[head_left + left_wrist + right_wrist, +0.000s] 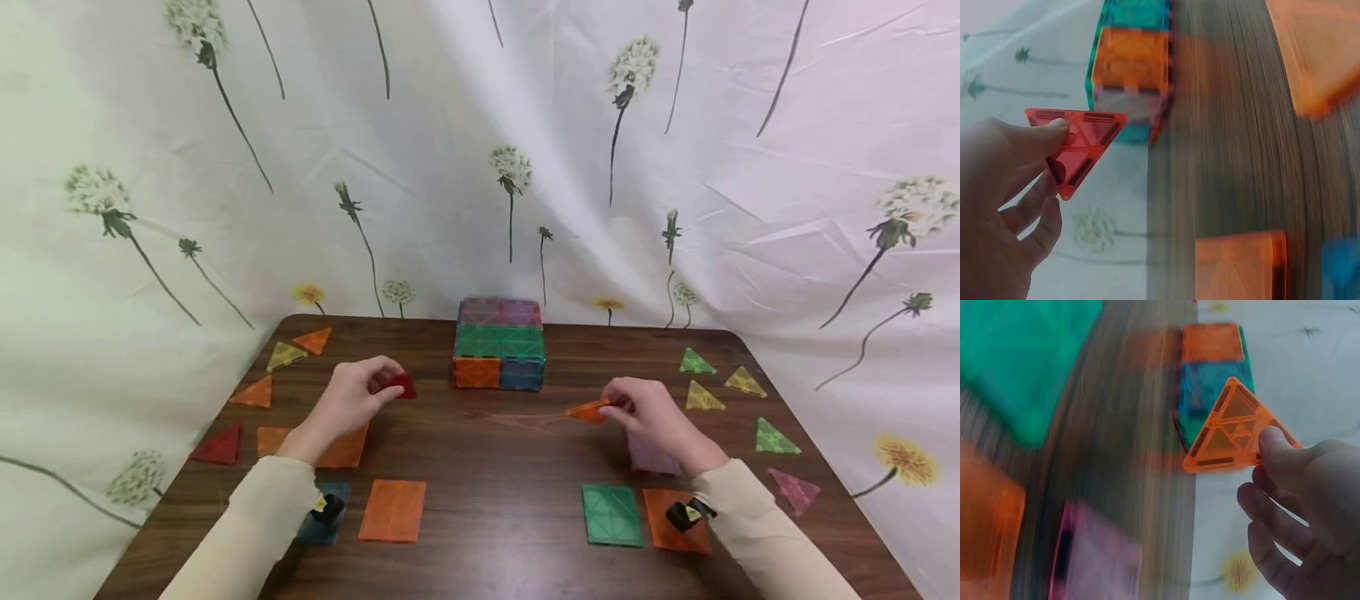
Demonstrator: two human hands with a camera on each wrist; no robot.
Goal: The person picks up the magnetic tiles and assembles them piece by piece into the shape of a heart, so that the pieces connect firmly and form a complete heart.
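Along the left edge of the brown surface [487, 467] lie a dark red triangle [219, 443], two orange ones and a yellow triangle [287, 356]. Further in is a blue square [322, 533], partly behind the wrist. The left hand [356, 396] pinches a held red triangle [406, 385] between thumb and fingers, above the surface; in the left wrist view one corner points down below a nearly level top edge, and no long axis stands out. An orange square [393, 511] lies nearer the person. At centre back sits a multicoloured block of tiles [498, 342]. Right of it, a held orange triangle [587, 412], seen foreshortened from the head, points its tip left, long axis running crosswise; the right hand [648, 412] pinches its right end. A green square [612, 515] lies nearer. Green, yellow and pink triangles [795, 489] line the right side.
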